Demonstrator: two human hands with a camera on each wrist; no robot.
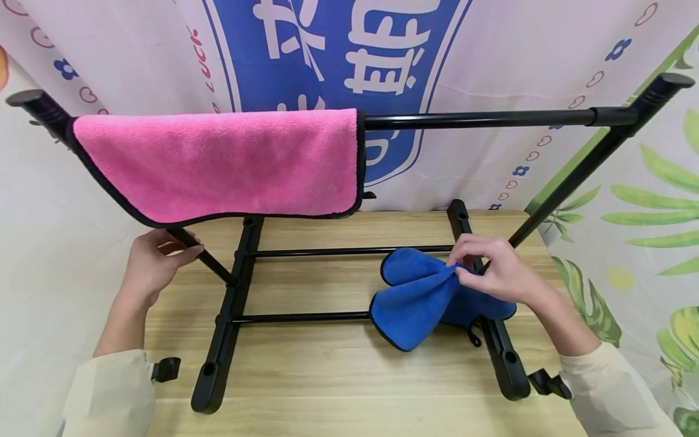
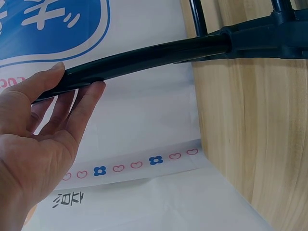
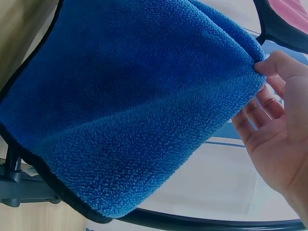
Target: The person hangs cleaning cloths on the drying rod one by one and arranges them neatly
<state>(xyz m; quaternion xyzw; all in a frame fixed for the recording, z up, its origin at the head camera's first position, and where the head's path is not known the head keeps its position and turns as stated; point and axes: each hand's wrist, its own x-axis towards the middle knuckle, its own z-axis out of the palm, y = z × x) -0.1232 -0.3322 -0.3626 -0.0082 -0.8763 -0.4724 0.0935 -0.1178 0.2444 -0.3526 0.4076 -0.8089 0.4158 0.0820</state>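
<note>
A black tubular rack (image 1: 502, 119) stands on the wooden table, and a pink towel (image 1: 229, 167) with black edging hangs over the left part of its top bar. My left hand (image 1: 155, 261) grips the rack's left upright (image 2: 144, 60) with thumb and fingers, below the towel. On the right, my right hand (image 1: 494, 267) pinches a blue towel (image 1: 420, 303), also black-edged, between thumb and fingers. The blue towel droops in folds from that pinch over the rack's lower right side. In the right wrist view the blue cloth (image 3: 130, 106) spreads down from the fingertips.
Two thin lower bars (image 1: 306, 317) join the rack's feet (image 1: 215, 364) across the wooden table (image 1: 349, 382). Behind stands a white curtain with a blue printed panel (image 1: 333, 54). A leaf-patterned cloth (image 1: 655, 243) borders the right side.
</note>
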